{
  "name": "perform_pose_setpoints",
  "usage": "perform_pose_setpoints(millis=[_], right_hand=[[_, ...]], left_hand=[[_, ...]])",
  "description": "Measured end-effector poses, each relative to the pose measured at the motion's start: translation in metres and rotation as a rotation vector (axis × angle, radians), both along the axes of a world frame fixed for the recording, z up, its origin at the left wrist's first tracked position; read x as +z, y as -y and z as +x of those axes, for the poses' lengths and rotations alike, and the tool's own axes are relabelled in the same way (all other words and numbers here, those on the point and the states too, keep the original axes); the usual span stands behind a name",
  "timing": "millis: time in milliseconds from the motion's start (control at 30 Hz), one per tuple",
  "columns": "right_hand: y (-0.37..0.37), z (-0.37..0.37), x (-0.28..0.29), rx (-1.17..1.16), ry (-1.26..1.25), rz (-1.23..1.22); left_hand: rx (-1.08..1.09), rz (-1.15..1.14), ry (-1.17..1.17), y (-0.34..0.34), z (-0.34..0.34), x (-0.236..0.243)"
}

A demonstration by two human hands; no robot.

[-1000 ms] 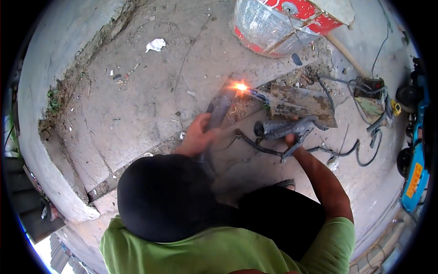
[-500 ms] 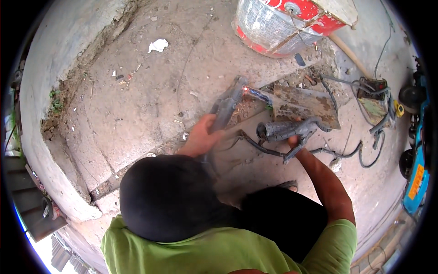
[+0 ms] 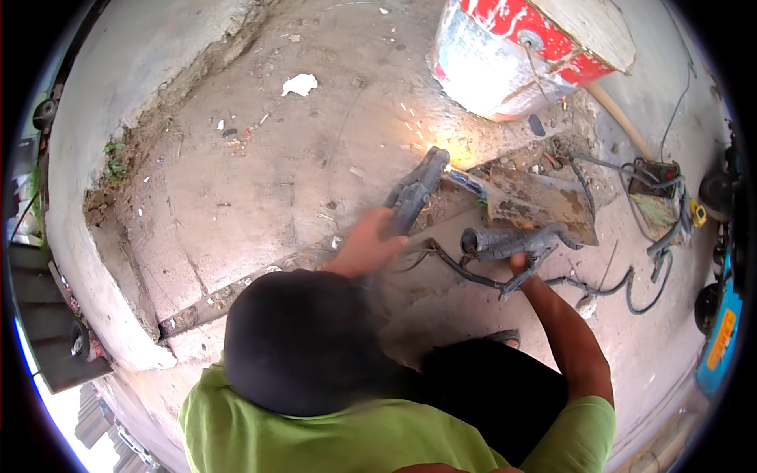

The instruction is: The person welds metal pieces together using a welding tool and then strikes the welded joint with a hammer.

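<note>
My left hand (image 3: pixel 372 240), slightly blurred, is closed round a long dark grey metal piece (image 3: pixel 418 189) that slants away from me. At its far end a bright spark (image 3: pixel 448 167) glows with scattered streaks, beside a short dark, bluish rod (image 3: pixel 467 184). My right hand (image 3: pixel 516 264) grips a grey tubular metal part with branching bars (image 3: pixel 505 243) from below, its fingers partly hidden. Just beyond lies a stained, rusty flat plate (image 3: pixel 536 213). Black cables (image 3: pixel 583 288) run on the concrete near my right hand. A black rounded shape (image 3: pixel 300 339) hides my left forearm.
A red and silver drum (image 3: pixel 505 79) stands beyond, with a wooden handle (image 3: pixel 619 118) beside it. A cable-draped box (image 3: pixel 654 201) is at right, near a blue wheeled object (image 3: pixel 717 331). A raised concrete edge (image 3: pixel 87 197) runs along the left. White scrap (image 3: pixel 300 84) lies on the ground.
The bright glow faded half a second ago and now shows again, with flying sparks lighting the ground. The view has shifted, moving the surroundings down and right; both hands keep their grips.
</note>
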State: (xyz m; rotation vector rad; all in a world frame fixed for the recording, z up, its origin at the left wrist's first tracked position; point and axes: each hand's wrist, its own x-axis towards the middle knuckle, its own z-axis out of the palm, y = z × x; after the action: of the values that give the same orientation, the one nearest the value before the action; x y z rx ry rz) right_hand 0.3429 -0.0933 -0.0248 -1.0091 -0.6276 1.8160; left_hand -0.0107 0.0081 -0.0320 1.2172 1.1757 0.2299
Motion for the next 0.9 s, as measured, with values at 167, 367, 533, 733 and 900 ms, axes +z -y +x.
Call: perform_pose_setpoints(millis=[167,367,533,733,900], right_hand=[[-0.005,-0.006,-0.002,0.01,0.039,-0.026],[-0.009,-0.009,-0.004,0.025,0.063,-0.037],[-0.003,-0.01,0.004,0.02,0.111,-0.059],[-0.003,-0.006,0.0,0.031,0.104,-0.006],[0.002,0.0,0.003,0.009,0.123,-0.005]], left_hand=[[-0.004,-0.037,0.151,0.001,0.003,0.006],[0.006,-0.009,0.097,-0.001,0.005,0.032],[0.027,0.338,0.108,0.006,-0.002,-0.021],[0.034,-0.026,0.21,-0.002,0.001,0.008],[0.085,0.004,0.283,0.002,0.003,0.004]])
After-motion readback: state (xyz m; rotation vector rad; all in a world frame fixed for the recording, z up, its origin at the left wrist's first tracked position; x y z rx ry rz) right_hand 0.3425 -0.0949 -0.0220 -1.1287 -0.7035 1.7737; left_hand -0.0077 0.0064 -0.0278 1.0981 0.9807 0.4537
